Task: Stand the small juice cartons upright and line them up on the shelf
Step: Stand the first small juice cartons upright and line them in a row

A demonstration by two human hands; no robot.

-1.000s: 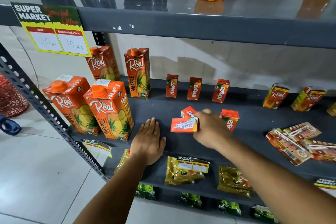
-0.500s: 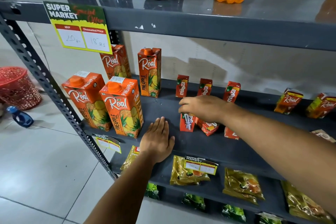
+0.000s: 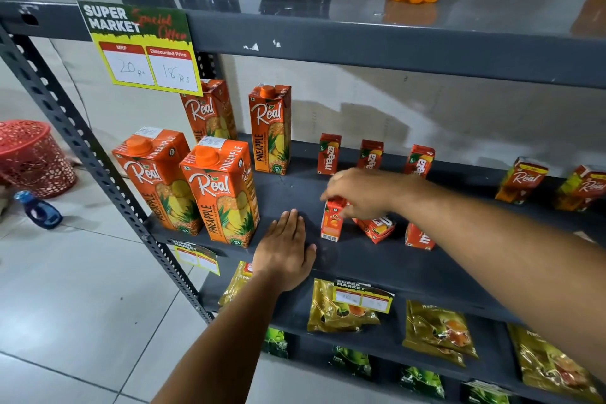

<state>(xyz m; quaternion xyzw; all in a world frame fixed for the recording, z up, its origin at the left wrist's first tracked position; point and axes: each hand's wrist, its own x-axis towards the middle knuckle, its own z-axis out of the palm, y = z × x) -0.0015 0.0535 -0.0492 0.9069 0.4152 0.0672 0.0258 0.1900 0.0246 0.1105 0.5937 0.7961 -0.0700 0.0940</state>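
Both forearms are bare, with no sleeves, rings or watch showing.

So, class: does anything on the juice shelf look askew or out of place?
Yes. In the front row, one small Maaza carton leans tilted under the right hand, between two upright ones. The back row stands straight.
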